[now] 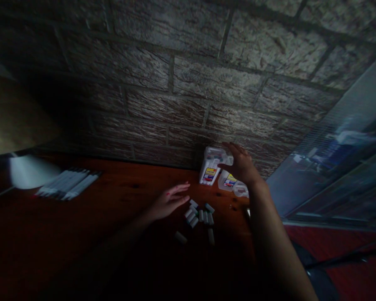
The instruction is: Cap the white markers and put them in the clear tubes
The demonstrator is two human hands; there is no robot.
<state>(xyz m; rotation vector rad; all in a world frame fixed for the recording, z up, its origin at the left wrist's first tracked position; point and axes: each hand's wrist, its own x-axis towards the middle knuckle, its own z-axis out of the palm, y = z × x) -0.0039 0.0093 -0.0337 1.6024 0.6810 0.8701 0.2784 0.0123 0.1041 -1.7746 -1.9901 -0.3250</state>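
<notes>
The upright clear case (209, 172) stands on the bench (138, 184) close to the stone-block wall (188, 108), with white sticks inside and a yellow, red and blue label facing the person. Its long axis runs upward, the top leaning a little to the right in this view.

The right hand (240, 164) is raised at the right of this case, in front of a second clear case (224, 180) with a similar label. Its thumb and fingers are spread wide, pointing left towards the upright case's upper part; whether they touch either case I cannot tell. A small clear piece (241, 189) lies beside the second case, below the wrist.

The left hand (169, 202) is empty, over the bench, its fingers stretched out to the right and the thumb parted from them, with red marks on the skin. Near its fingertips lie the short pale cylinders (201, 215): some slant from lower left to upper right, several point away from the person, and the nearest at left slants the other way.

Well to the left, long pale markers (69, 184) lie side by side, their long axes running towards the upper right, near a white object (33, 171).
</notes>
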